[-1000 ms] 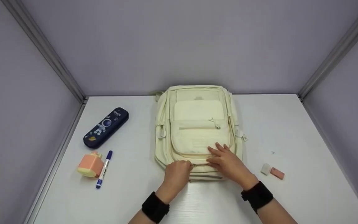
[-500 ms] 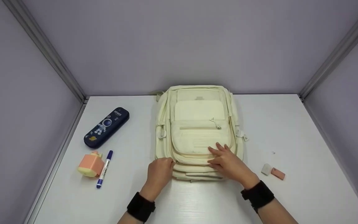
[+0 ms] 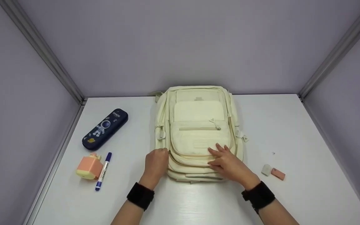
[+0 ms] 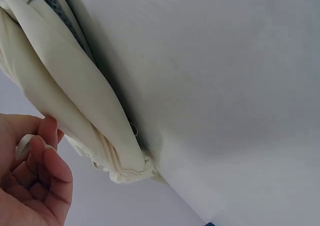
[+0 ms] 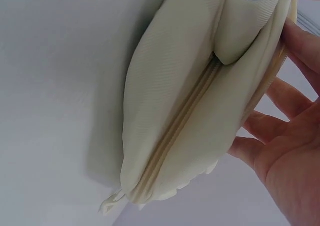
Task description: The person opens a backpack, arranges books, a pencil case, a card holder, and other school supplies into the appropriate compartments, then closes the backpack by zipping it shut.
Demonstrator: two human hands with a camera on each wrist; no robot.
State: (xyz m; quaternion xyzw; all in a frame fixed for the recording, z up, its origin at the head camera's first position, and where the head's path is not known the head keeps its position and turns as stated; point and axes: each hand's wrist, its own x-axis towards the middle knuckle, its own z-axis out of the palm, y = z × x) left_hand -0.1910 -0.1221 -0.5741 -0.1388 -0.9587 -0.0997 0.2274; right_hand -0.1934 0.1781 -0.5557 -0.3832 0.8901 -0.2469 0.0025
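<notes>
A cream backpack (image 3: pixel 200 112) lies on the table, its front pocket facing up. At its lower left edge, my left hand (image 3: pixel 157 164) pinches a cream zipper pull (image 4: pixel 23 147) between curled fingers; the left wrist view shows its looped end. On the lower right of the bag rests my right hand (image 3: pixel 231 164), fingers spread over the front pocket. The right wrist view shows its fingers (image 5: pixel 265 126) against the cream fabric, beside a tan zipper (image 5: pixel 175 126).
At the left lie a navy pencil case (image 3: pixel 105 129), an orange and yellow block-shaped item (image 3: pixel 89 167) and a blue-capped marker (image 3: pixel 103 172). On the right are a whitish small block (image 3: pixel 266 170) and a pink eraser-like block (image 3: pixel 278 173). Grey panels (image 3: pixel 180 47) enclose the table.
My left hand has moved from the bag's bottom middle leftward, then up round its lower left corner, still gripping the zipper pull. The right hand has stayed in place.
</notes>
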